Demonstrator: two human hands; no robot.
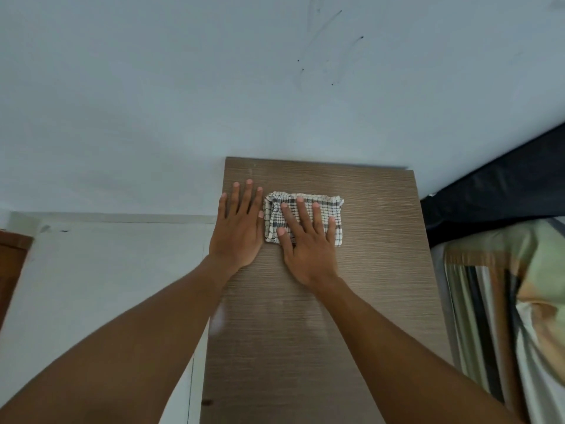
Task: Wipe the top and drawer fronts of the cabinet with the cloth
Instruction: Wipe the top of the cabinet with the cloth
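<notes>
The cabinet top (376, 270) is a brown wood-grain surface that runs from the near edge of the view up to the wall. A folded white cloth with a dark check pattern (331, 203) lies flat on its far half. My right hand (307, 240) rests palm down on the cloth with the fingers spread, pressing it onto the wood. My left hand (240, 228) lies flat on the bare wood just left of the cloth, fingers spread, its thumb side touching the cloth's left edge. The drawer fronts are out of sight below the top.
A pale wall (214, 87) with a few dark marks stands behind the cabinet. A bed with a patterned sheet (504, 301) and a dark mattress edge (504, 185) sits close on the right. White floor (107, 286) lies to the left, with a brown wooden piece (12, 261) at the far left.
</notes>
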